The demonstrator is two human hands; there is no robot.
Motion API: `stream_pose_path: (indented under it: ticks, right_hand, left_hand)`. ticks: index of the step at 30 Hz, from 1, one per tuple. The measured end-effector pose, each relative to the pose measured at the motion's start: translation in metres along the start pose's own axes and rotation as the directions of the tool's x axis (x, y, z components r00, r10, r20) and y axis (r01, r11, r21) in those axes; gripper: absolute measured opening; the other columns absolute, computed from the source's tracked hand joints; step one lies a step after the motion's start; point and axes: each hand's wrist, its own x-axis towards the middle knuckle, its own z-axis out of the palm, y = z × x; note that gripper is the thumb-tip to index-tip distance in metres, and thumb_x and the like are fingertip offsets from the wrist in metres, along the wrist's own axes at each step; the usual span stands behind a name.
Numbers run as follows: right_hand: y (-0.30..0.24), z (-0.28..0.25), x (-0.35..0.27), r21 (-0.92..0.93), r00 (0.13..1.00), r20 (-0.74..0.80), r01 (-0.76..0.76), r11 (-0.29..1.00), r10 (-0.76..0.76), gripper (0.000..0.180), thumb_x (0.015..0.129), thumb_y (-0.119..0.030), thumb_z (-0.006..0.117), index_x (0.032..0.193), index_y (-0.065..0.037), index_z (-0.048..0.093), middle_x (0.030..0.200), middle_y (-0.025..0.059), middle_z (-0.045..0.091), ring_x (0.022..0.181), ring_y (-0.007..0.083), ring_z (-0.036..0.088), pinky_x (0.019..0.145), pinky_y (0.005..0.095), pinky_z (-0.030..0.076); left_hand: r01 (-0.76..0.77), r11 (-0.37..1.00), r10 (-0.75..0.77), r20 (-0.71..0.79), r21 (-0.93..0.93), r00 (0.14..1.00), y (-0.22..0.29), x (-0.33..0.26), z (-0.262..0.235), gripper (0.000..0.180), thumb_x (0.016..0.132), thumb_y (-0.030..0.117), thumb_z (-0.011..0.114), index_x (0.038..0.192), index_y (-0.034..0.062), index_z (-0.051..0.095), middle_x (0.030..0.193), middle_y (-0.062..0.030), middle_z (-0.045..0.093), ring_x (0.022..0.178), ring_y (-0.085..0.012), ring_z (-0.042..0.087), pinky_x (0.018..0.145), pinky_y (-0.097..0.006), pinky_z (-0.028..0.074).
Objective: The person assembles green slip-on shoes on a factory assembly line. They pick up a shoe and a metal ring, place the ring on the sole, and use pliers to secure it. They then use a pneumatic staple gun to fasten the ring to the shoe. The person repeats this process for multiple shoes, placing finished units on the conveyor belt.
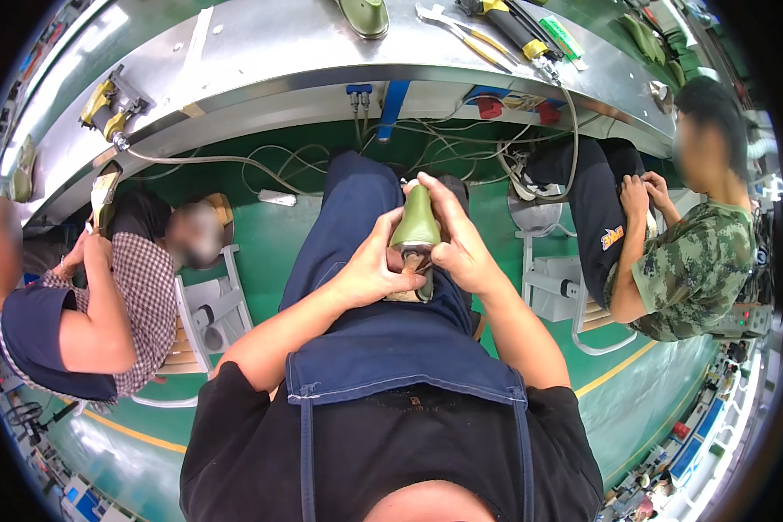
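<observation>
A green shoe last (415,222) stands on my lap over a blue apron (383,339), with tan upper material (409,291) wrapped at its lower end. My left hand (370,265) grips the lower part from the left, thumb across it. My right hand (457,239) wraps the right side, fingers curled over the top of the green last. Both hands touch each other around it.
A metal workbench (270,52) curves across the top with a green last (365,16), pliers (452,30) and a yellow-handled tool (509,24). Cables (339,161) hang below it. A person in a checked shirt (139,296) sits left, another in camouflage (700,261) right.
</observation>
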Motion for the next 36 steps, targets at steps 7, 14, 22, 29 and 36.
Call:
stream_pose_path:
  ticks: [7, 14, 22, 29, 36]
  right_hand:
    - [0.033, 0.009, -0.003, 0.054, 0.995, -0.077, -0.055, 0.997, 0.059, 0.111, 0.084, -0.059, 0.084, 0.164, -0.004, 0.031, 0.155, 0.0159, 0.044, 0.147, 0.0302, 0.043, 0.118, 0.0475, 0.042]
    - [0.038, 0.015, -0.001, 0.084, 0.996, -0.035, -0.081, 0.993, 0.084, 0.116, 0.083, -0.067, 0.081, 0.165, -0.005, 0.027, 0.151, 0.0194, 0.046, 0.140, 0.0288, 0.049, 0.119, 0.0427, 0.038]
    - [0.044, -0.001, 0.008, 0.252, 0.979, 0.019, -0.199, 0.947, 0.201, 0.107, 0.089, -0.074, 0.068, 0.163, -0.005, 0.033, 0.146, 0.0180, 0.050, 0.134, 0.0264, 0.053, 0.116, 0.0404, 0.040]
    - [0.030, 0.007, 0.013, 0.078, 0.998, -0.055, -0.015, 0.997, 0.019, 0.107, 0.090, -0.070, 0.070, 0.164, -0.005, 0.029, 0.148, 0.0181, 0.045, 0.136, 0.0249, 0.047, 0.114, 0.0379, 0.039]
    - [0.022, 0.012, 0.018, 0.126, 0.991, -0.031, -0.125, 0.984, 0.130, 0.084, 0.095, -0.052, 0.071, 0.157, -0.006, 0.037, 0.131, 0.0114, 0.048, 0.115, 0.0172, 0.049, 0.102, 0.0324, 0.043]
  left_hand:
    - [-0.256, 0.933, 0.285, -0.086, 0.255, 0.955, -0.016, -0.019, -0.016, 0.086, 0.086, 0.011, 0.083, 0.155, 0.0029, 0.034, 0.139, -0.0120, 0.050, 0.126, -0.0211, 0.057, 0.105, -0.037, 0.050]
    - [-0.558, 0.825, 0.563, -0.203, 0.089, 0.801, -0.013, -0.021, -0.024, 0.029, 0.097, 0.003, 0.074, 0.123, -0.0026, 0.063, 0.128, -0.0124, 0.052, 0.119, -0.0223, 0.061, 0.101, -0.036, 0.058]
    - [-0.559, 0.798, 0.599, -0.185, 0.226, 0.780, -0.003, -0.020, -0.015, 0.023, 0.091, 0.002, 0.080, 0.111, -0.0008, 0.069, 0.117, -0.0135, 0.062, 0.118, -0.0276, 0.067, 0.095, -0.037, 0.059]
    - [-0.529, 0.662, 0.688, -0.152, 0.532, 0.709, 0.016, -0.021, -0.010, 0.026, 0.084, 0.003, 0.086, 0.107, 0.0036, 0.075, 0.106, -0.0126, 0.070, 0.108, -0.0303, 0.073, 0.088, -0.038, 0.059]
    - [-0.416, 0.693, 0.620, -0.192, 0.589, 0.761, 0.024, -0.027, -0.010, 0.025, 0.081, 0.006, 0.088, 0.102, 0.0045, 0.074, 0.101, -0.0112, 0.070, 0.103, -0.0278, 0.072, 0.086, -0.037, 0.058]
